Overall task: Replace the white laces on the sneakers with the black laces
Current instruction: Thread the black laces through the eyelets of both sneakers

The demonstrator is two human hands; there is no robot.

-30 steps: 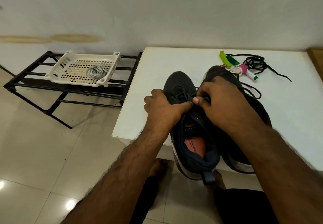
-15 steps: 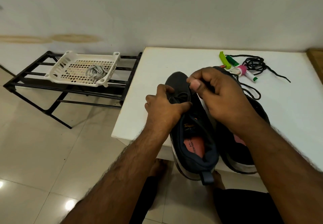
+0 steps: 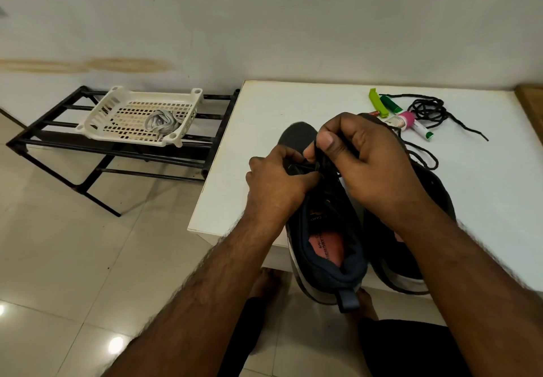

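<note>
Looks like you're well into it: the white laces (image 3: 160, 123) are already out and dumped in the basket (image 3: 117, 103) off to the left. Your right hand (image 3: 364, 153) is pinching the black lace (image 3: 318, 153) just above the near sneaker (image 3: 326, 229)'s eyelets, while your left hand (image 3: 279, 179) pinches the lacing right below that grip. The second sneaker (image 3: 435, 188), just right of it, seems partly laced, with a spare lace (image 3: 429, 110) further back. Heels overhang the table (image 3: 293, 97) edge, so pull upward and away.
</note>
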